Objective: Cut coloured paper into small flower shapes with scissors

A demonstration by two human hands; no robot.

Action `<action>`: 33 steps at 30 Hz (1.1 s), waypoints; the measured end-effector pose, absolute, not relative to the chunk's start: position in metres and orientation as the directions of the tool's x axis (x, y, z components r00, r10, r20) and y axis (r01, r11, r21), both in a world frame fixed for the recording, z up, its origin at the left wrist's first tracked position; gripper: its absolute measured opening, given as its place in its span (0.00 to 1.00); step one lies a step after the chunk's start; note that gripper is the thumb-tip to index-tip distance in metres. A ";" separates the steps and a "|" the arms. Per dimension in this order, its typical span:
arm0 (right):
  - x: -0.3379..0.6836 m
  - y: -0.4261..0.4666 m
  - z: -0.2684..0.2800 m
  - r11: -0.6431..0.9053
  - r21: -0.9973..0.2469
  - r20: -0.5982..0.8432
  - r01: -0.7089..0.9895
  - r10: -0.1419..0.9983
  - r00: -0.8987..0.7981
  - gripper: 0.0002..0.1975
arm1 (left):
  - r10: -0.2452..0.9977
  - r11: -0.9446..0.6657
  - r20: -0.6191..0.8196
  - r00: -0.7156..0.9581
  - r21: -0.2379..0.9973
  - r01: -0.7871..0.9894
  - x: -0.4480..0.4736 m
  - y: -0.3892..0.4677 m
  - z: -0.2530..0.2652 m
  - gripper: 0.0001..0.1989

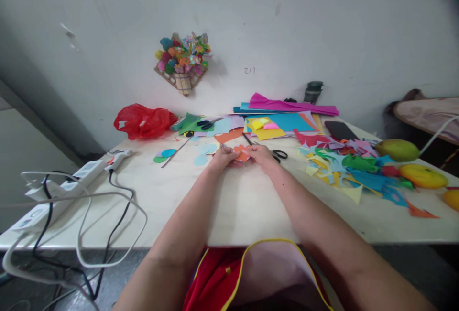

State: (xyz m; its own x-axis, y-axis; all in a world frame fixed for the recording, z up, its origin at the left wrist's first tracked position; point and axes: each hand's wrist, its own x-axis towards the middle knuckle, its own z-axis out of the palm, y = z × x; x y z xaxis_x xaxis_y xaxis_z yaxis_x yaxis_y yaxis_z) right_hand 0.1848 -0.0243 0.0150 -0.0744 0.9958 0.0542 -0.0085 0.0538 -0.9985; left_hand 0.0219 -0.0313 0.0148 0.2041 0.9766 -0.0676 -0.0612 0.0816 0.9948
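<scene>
Between my two hands is an orange paper cutout (pixel 242 152) with a wavy, petal-like edge, just above the table. My left hand (pixel 226 156) pinches its left side, and my right hand (pixel 261 155) pinches the right side; the fingertips are partly hidden. Black-handled scissors (pixel 279 154) lie just beyond my right hand, partly covered by it. Light blue paper circles (pixel 205 151) rest to the left of my left hand. Farther left are a blue circle (pixel 168 153) and a green circle (pixel 159 159), overlapping.
Paper scraps (pixel 344 167) spread across the right, beside mangoes (pixel 423 176) and a phone (pixel 340 130). Coloured paper sheets (pixel 279 122) and a second pair of scissors (pixel 206 123) lie at the back. A red plastic bag (pixel 143 121) and a power strip (pixel 68 194) with cables occupy the left.
</scene>
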 end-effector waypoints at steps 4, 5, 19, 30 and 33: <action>0.184 -0.025 0.016 0.058 -0.998 0.058 0.001 0.996 -0.061 0.15 | 0.976 0.080 -0.068 0.205 0.995 -0.054 0.021 -0.031 0.015 0.15; 0.184 -0.025 0.016 0.057 -0.998 0.057 0.002 0.997 -0.058 0.15 | 0.976 0.080 -0.068 0.207 0.995 -0.053 0.021 -0.031 0.015 0.15; 0.184 -0.023 0.013 0.057 -0.998 0.058 -0.022 0.997 -0.060 0.16 | 0.973 0.090 -0.072 0.218 0.993 -0.074 0.021 -0.029 0.013 0.16; 0.183 -0.025 0.015 0.047 -0.999 0.048 -0.016 0.997 -0.066 0.16 | 0.974 0.091 -0.076 0.213 0.994 -0.059 0.021 -0.033 0.017 0.15; 0.183 -0.026 0.016 0.043 -0.999 0.045 -0.022 0.997 -0.069 0.15 | 0.975 0.097 -0.082 0.208 0.993 -0.061 0.022 -0.034 0.018 0.15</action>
State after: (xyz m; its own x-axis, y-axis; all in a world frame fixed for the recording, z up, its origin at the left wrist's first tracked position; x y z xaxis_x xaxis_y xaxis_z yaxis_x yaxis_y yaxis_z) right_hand 0.1828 -0.0260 0.0159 -0.0693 0.9966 0.0448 -0.0221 0.0434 -0.9988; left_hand 0.0218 -0.0335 0.0177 0.2082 0.9746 -0.0822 -0.0609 0.0968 0.9934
